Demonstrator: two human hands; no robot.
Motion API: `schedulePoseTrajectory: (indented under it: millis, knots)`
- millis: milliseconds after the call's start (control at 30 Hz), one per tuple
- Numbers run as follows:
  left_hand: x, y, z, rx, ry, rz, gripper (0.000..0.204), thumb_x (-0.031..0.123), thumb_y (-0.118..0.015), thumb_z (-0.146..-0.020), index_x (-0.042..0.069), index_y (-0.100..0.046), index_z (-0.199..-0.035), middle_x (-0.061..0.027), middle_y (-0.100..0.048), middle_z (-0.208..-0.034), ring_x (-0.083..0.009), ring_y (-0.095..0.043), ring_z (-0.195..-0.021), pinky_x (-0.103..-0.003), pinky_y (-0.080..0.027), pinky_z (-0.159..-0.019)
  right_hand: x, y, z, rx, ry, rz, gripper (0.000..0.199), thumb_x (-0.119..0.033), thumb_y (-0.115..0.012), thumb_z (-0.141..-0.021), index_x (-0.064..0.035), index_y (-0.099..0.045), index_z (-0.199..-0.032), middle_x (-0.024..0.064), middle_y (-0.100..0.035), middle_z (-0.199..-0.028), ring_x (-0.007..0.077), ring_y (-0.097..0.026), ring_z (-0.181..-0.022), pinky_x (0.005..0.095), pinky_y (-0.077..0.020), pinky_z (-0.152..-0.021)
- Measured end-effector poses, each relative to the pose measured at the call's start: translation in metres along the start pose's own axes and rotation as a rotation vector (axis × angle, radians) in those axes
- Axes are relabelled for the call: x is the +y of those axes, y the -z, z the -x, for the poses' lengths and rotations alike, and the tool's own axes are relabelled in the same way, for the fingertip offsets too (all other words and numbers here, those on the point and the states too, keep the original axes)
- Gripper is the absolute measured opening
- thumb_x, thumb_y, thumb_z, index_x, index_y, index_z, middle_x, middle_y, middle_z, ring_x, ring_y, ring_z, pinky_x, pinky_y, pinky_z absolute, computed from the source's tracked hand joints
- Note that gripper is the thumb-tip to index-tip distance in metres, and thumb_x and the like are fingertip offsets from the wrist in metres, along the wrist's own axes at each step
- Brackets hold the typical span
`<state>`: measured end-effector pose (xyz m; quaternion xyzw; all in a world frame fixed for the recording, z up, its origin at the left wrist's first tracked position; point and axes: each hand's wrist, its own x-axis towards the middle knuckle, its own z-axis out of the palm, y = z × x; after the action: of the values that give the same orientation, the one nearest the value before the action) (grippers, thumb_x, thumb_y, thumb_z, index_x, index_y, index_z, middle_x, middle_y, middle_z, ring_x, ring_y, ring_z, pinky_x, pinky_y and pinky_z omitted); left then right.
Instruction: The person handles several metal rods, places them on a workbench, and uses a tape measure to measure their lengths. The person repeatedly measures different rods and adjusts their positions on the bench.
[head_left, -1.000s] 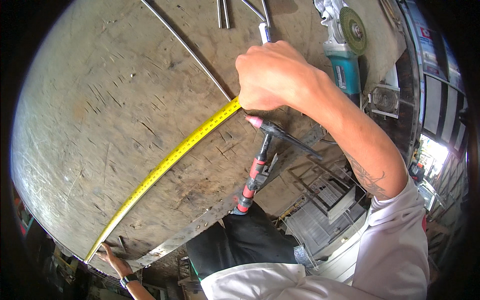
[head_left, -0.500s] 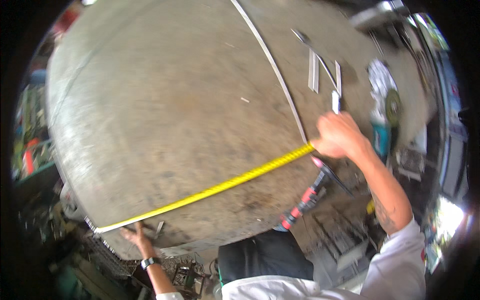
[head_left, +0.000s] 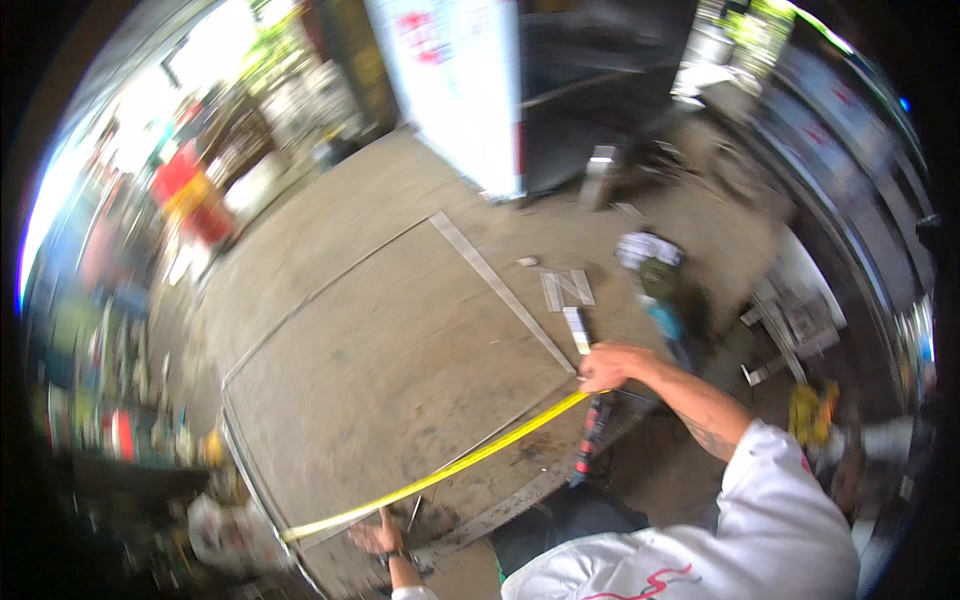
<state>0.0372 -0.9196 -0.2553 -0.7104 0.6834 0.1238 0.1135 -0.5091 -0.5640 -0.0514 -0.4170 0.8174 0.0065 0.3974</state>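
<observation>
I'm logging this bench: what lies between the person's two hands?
In the head view, a yellow tape measure stretches over the tabletop from the right hand past the left hand; a small thin strip lies near the latter.

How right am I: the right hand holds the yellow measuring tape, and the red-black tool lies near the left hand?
Partly: the red-black tool lies near the right hand, not the left hand, as the head view shows. The right hand does hold the yellow measuring tape.
</observation>
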Motion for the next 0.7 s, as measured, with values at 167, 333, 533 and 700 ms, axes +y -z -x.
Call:
schedulePoseTrajectory:
  millis: [167,333,533,700]
  knots:
    - [0.087,-0.001,0.034,-0.065,-0.307,-0.072,0.110,0.082,-0.044,-0.086,0.000,-0.026,-0.157,-0.0212,-0.025,-0.162,-0.0386,-0.032,-0.144,-0.047,-0.024,-0.120,0.006,-0.106,0.068,0.134,0.435,-0.174,0.055,-0.047,-0.061,-0.088,0.0050,-0.065,-0.071,0.0212,-0.061,-0.066,0.0322,-0.059,-0.063,0.0508,-0.0454,-0.060]
    - [0.148,-0.036,0.114,-0.139,-0.904,-0.124,0.101,0.076,-0.047,-0.088,0.001,-0.031,-0.153,-0.0200,-0.031,-0.155,-0.0362,-0.036,-0.136,-0.045,-0.028,-0.114,-0.082,-0.262,0.188,0.340,0.100,-0.579,0.050,-0.040,-0.063,-0.083,0.0087,-0.067,-0.073,0.0223,-0.063,-0.063,0.0323,-0.061,-0.060,0.0486,-0.0444,-0.056]
    - [0.165,-0.055,0.190,-0.408,-1.244,-0.108,0.090,0.069,-0.050,-0.091,0.002,-0.036,-0.149,-0.0186,-0.039,-0.147,-0.0333,-0.042,-0.127,-0.043,-0.032,-0.106,-0.194,-0.379,0.334,0.365,-0.164,-1.119,0.043,-0.035,-0.064,-0.085,0.0064,-0.071,-0.094,0.0183,-0.067,-0.080,0.0255,-0.062,-0.078,0.0431,-0.0474,-0.073]
    - [0.146,-0.070,0.255,-0.644,-1.347,-0.124,0.081,0.062,-0.053,-0.093,0.002,-0.041,-0.146,-0.0173,-0.045,-0.141,-0.0308,-0.046,-0.120,-0.041,-0.037,-0.100,-0.226,-0.488,0.410,0.641,-0.203,-1.447,0.041,-0.037,-0.067,-0.088,0.0020,-0.073,-0.099,0.0094,-0.068,-0.085,0.0209,-0.061,-0.081,0.0389,-0.0476,-0.076]
